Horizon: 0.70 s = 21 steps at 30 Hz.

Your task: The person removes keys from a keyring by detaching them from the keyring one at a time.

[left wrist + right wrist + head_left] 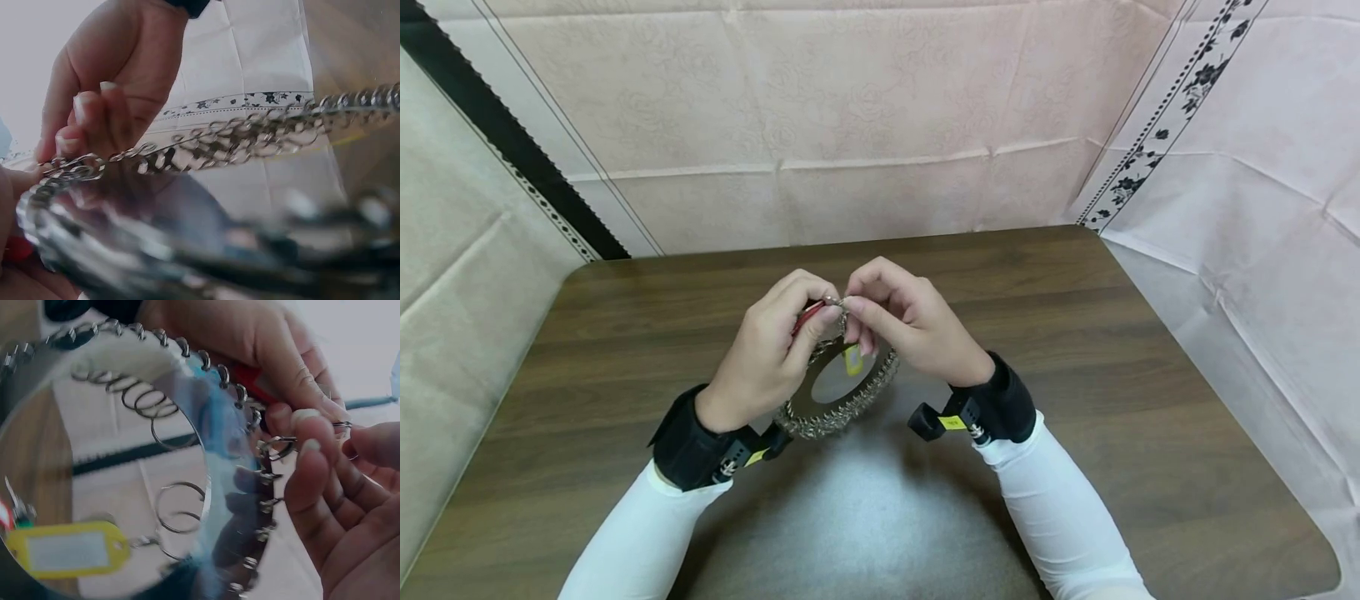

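Above the table, both hands are at the upper edge of a large flat ring (805, 398), its rim lined with several small metal split rings (842, 419). My left hand (760, 350) pinches a red tag (807, 317) and a small split ring (342, 425) between thumb and forefinger. From the other side, the thumb and fingertips of my right hand (917, 325) pinch that same split ring. A yellow key tag (69, 550) hangs from a ring and shows through the flat ring's opening. The left wrist view is blurred near the rim, with a sliver of red (17, 250) showing.
A brown wood-grain table (1075, 400) lies under the hands. Pale patterned cloth (850, 108) hangs behind it and along both sides. Each wrist wears a black strap (1011, 400) with a small camera. In the right wrist view, another red-edged tag (5, 514) shows at the left edge.
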Each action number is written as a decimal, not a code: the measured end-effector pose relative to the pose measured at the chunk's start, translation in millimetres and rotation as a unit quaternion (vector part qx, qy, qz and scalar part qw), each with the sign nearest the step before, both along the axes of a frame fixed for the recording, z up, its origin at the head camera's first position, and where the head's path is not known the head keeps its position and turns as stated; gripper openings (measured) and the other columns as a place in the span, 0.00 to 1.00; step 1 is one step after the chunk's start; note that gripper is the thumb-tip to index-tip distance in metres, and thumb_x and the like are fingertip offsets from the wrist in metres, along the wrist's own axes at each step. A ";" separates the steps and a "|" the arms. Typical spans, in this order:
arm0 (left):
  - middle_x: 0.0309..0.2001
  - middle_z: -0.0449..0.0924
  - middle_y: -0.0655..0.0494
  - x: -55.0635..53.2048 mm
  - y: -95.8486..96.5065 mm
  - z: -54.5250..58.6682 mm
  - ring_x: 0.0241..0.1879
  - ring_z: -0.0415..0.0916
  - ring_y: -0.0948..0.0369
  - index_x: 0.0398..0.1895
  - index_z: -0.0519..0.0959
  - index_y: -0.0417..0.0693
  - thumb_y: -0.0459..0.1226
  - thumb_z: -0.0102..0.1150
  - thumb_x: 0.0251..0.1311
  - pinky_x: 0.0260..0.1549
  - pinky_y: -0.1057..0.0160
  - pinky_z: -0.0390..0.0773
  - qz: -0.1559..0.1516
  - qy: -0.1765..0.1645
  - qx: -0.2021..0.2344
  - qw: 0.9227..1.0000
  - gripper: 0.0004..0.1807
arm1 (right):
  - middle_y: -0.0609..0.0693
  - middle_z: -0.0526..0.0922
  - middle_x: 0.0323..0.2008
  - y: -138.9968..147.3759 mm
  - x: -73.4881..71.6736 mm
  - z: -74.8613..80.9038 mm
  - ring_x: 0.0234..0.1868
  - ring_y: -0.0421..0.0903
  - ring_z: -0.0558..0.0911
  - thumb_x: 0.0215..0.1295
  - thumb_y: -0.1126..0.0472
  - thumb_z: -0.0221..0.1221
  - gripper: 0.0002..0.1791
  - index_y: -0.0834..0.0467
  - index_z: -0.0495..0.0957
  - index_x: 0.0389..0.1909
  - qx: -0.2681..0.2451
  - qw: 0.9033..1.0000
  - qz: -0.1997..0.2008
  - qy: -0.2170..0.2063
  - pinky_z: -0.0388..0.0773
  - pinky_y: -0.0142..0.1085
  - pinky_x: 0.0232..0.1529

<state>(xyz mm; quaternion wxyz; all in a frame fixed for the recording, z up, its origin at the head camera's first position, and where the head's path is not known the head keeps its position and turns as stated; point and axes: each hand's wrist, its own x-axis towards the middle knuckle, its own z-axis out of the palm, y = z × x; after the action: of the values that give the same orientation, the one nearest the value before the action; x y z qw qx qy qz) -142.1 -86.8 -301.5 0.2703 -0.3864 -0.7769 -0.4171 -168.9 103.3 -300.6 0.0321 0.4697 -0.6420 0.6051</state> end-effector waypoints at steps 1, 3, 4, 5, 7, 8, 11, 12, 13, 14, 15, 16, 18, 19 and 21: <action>0.35 0.70 0.54 0.5 -0.7 0.6 0.33 0.64 0.65 0.39 0.72 0.40 0.30 0.52 0.65 0.31 0.68 0.66 0.000 -0.002 -0.009 1.000 0.02 | 0.54 0.78 0.24 0.1 1.4 1.4 0.19 0.45 0.75 0.70 0.69 0.50 0.03 0.64 0.68 0.40 0.013 1.000 -0.012 0.018 0.76 0.40 0.20; 0.34 0.69 0.54 1.1 -2.0 1.1 0.33 0.64 0.65 0.39 0.72 0.41 0.30 0.52 0.65 0.30 0.68 0.66 -0.003 -0.006 -0.021 1.000 0.02 | 0.53 0.78 0.24 0.5 4.1 4.1 0.20 0.42 0.76 0.70 0.68 0.50 0.02 0.63 0.69 0.39 0.037 0.998 -0.031 0.049 0.77 0.39 0.20; 0.35 0.69 0.54 1.2 -2.5 1.5 0.33 0.64 0.65 0.39 0.72 0.41 0.30 0.52 0.65 0.30 0.68 0.66 -0.005 -0.007 -0.025 1.000 0.02 | 0.52 0.78 0.25 0.8 5.2 5.2 0.20 0.41 0.76 0.70 0.67 0.50 0.02 0.63 0.69 0.39 0.046 0.996 -0.038 0.059 0.77 0.38 0.21; 0.35 0.70 0.54 1.3 -3.0 2.0 0.33 0.64 0.65 0.39 0.72 0.41 0.30 0.52 0.65 0.30 0.68 0.66 -0.007 -0.010 -0.027 1.000 0.02 | 0.52 0.78 0.25 1.0 6.1 6.0 0.20 0.40 0.76 0.71 0.67 0.50 0.03 0.63 0.69 0.39 0.053 0.996 -0.041 0.066 0.77 0.38 0.21; 0.35 0.70 0.55 1.2 -3.5 2.7 0.33 0.64 0.65 0.39 0.73 0.42 0.31 0.52 0.65 0.30 0.68 0.67 -0.010 -0.012 -0.029 0.999 0.02 | 0.52 0.78 0.24 1.1 6.8 6.9 0.20 0.40 0.76 0.71 0.65 0.49 0.04 0.63 0.70 0.38 0.062 0.994 -0.044 0.072 0.77 0.37 0.21; 0.35 0.70 0.55 1.1 -3.7 3.0 0.33 0.64 0.66 0.39 0.73 0.42 0.31 0.52 0.65 0.30 0.68 0.67 -0.011 -0.012 -0.028 0.999 0.02 | 0.52 0.78 0.24 1.2 6.8 6.8 0.20 0.41 0.77 0.71 0.65 0.49 0.05 0.63 0.70 0.37 0.066 0.994 -0.043 0.071 0.77 0.37 0.21; 0.34 0.70 0.56 0.6 -4.1 3.2 0.32 0.64 0.66 0.39 0.74 0.43 0.32 0.52 0.66 0.30 0.68 0.66 -0.015 -0.012 -0.024 1.000 0.02 | 0.51 0.78 0.23 1.3 5.0 4.9 0.19 0.42 0.76 0.72 0.64 0.49 0.06 0.64 0.70 0.37 0.068 0.995 -0.039 0.065 0.76 0.36 0.20; 0.34 0.70 0.56 0.3 -4.2 3.0 0.32 0.64 0.66 0.39 0.74 0.43 0.32 0.52 0.66 0.30 0.68 0.66 -0.015 -0.010 -0.022 1.000 0.02 | 0.51 0.78 0.23 1.2 4.4 4.2 0.18 0.42 0.76 0.72 0.65 0.48 0.06 0.64 0.70 0.37 0.067 0.995 -0.036 0.062 0.76 0.36 0.20; 0.34 0.70 0.56 0.0 -4.3 2.9 0.32 0.64 0.66 0.38 0.74 0.43 0.33 0.52 0.66 0.29 0.67 0.66 -0.016 -0.009 -0.019 1.000 0.02 | 0.51 0.78 0.23 1.2 3.8 3.5 0.18 0.43 0.76 0.72 0.65 0.48 0.06 0.64 0.70 0.37 0.066 0.996 -0.032 0.058 0.76 0.36 0.19; 0.34 0.70 0.56 -0.5 -4.3 2.7 0.32 0.64 0.66 0.38 0.75 0.43 0.33 0.52 0.66 0.29 0.67 0.66 -0.016 -0.008 -0.015 1.000 0.03 | 0.51 0.78 0.23 1.0 3.3 3.1 0.18 0.43 0.76 0.72 0.65 0.48 0.06 0.64 0.70 0.37 0.064 0.996 -0.028 0.054 0.76 0.36 0.19; 0.34 0.70 0.57 -1.0 -4.3 2.5 0.32 0.64 0.65 0.38 0.75 0.44 0.33 0.52 0.67 0.29 0.67 0.66 -0.016 -0.007 -0.012 1.000 0.03 | 0.51 0.78 0.23 0.7 2.7 2.6 0.18 0.44 0.76 0.72 0.65 0.48 0.06 0.65 0.70 0.37 0.062 0.997 -0.024 0.050 0.76 0.36 0.19; 0.34 0.71 0.57 -1.7 -4.2 2.0 0.31 0.64 0.65 0.37 0.76 0.44 0.34 0.52 0.67 0.29 0.66 0.66 -0.015 -0.005 -0.008 1.000 0.03 | 0.51 0.78 0.23 0.6 2.1 2.0 0.18 0.44 0.76 0.72 0.65 0.48 0.06 0.64 0.70 0.37 0.060 0.997 -0.019 0.044 0.76 0.36 0.19; 0.34 0.71 0.58 -3.3 -4.0 1.0 0.31 0.65 0.65 0.37 0.76 0.44 0.34 0.53 0.66 0.29 0.66 0.66 -0.014 -0.003 0.000 1.000 0.03 | 0.52 0.78 0.23 0.3 1.2 1.3 0.18 0.45 0.76 0.72 0.66 0.48 0.05 0.64 0.70 0.37 0.056 0.998 -0.010 0.033 0.76 0.36 0.19; 0.34 0.72 0.58 -4.2 -4.0 0.3 0.31 0.65 0.66 0.36 0.77 0.45 0.34 0.53 0.66 0.29 0.66 0.66 -0.014 -0.001 0.003 1.000 0.03 | 0.52 0.78 0.23 0.4 0.7 0.8 0.18 0.45 0.76 0.72 0.66 0.48 0.05 0.64 0.70 0.37 0.054 0.998 -0.007 0.029 0.76 0.37 0.19; 0.34 0.74 0.59 -5.8 -3.8 -0.9 0.33 0.67 0.66 0.36 0.78 0.45 0.33 0.54 0.66 0.30 0.66 0.67 -0.014 0.004 0.011 1.000 0.03 | 0.52 0.78 0.23 0.6 0.2 0.1 0.18 0.44 0.76 0.72 0.66 0.48 0.05 0.63 0.70 0.37 0.051 0.998 -0.002 0.023 0.76 0.37 0.19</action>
<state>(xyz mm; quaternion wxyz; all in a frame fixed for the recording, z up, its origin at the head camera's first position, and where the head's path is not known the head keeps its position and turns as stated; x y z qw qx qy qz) -147.8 -90.7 -302.3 0.2717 -0.3961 -0.7657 -0.4278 -168.6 103.8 -300.4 0.0246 0.4834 -0.6719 0.5606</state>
